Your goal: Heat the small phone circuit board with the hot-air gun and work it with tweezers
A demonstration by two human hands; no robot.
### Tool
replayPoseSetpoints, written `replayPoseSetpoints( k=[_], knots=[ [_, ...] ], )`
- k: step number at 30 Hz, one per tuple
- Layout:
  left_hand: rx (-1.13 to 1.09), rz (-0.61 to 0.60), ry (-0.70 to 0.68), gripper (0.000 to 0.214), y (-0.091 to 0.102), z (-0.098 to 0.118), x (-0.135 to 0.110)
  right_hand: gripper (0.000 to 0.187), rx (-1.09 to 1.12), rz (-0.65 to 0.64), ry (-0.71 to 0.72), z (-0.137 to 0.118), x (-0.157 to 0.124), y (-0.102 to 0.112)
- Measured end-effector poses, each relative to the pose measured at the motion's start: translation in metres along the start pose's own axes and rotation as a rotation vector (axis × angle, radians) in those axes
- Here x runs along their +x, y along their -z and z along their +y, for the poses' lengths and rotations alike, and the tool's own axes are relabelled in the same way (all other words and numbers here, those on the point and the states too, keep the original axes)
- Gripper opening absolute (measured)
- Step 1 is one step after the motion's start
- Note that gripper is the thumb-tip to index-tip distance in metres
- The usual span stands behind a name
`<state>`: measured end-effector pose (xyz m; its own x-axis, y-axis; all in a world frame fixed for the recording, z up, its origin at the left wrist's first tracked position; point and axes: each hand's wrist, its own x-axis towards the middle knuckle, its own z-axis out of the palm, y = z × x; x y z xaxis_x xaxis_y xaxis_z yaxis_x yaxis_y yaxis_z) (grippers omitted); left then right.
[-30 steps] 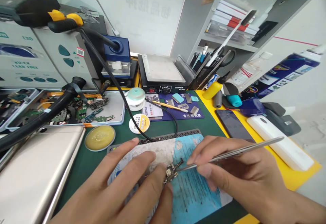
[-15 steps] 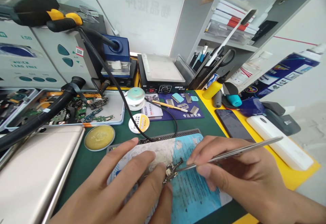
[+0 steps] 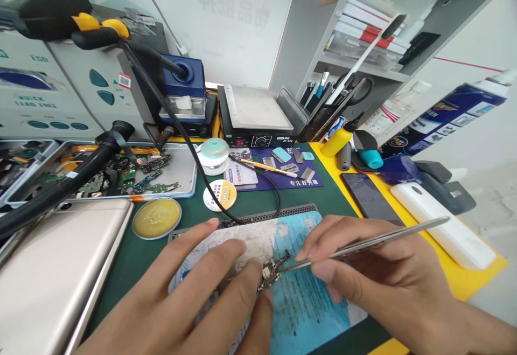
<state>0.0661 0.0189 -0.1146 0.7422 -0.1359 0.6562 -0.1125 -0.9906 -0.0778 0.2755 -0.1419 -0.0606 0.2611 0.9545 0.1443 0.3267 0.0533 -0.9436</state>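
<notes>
A small circuit board (image 3: 269,273) rests over the blue and white printed mat (image 3: 307,312). The middle finger and thumb of my left hand (image 3: 202,296) hold its left side, while the other fingers spread across the mat. Pinched between the thumb and fingers of my right hand (image 3: 375,269) is a pair of metal tweezers (image 3: 388,236), lying at a slant. Their tip meets the right edge of the board. My left fingers cover part of the board.
Behind the mat a black cable (image 3: 210,188) loops down. To the left are a tin of yellow paste (image 3: 156,218), a tray (image 3: 188,174) of circuit boards and a gold device (image 3: 60,274). A heating plate (image 3: 258,110) stands at the back; a dark phone (image 3: 369,196) lies right.
Both hands, the board and the tweezers stay nearly in place. The camera view has shifted very slightly.
</notes>
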Motion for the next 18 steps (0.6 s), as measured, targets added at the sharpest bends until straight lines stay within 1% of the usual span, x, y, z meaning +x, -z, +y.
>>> replayPoseSetpoints(
  k=[6,10,14,18],
  knots=[
    [-0.009,0.010,0.006,0.022,0.0021,-0.0006,0.0004,0.018,0.003,-0.001,-0.001,-0.0008,-0.0032,0.0015],
    [-0.008,0.008,0.002,0.023,0.0041,0.0007,-0.0010,0.018,-0.004,0.011,0.020,-0.0019,-0.0019,0.0003],
    [-0.005,0.002,0.009,0.022,0.0023,0.0006,-0.0015,0.019,-0.003,0.007,0.012,-0.0011,-0.0010,-0.0006],
    [-0.004,0.023,-0.004,0.022,0.0005,-0.0004,-0.0005,0.023,0.013,-0.001,0.006,0.0011,-0.0027,0.0004]
  ],
)
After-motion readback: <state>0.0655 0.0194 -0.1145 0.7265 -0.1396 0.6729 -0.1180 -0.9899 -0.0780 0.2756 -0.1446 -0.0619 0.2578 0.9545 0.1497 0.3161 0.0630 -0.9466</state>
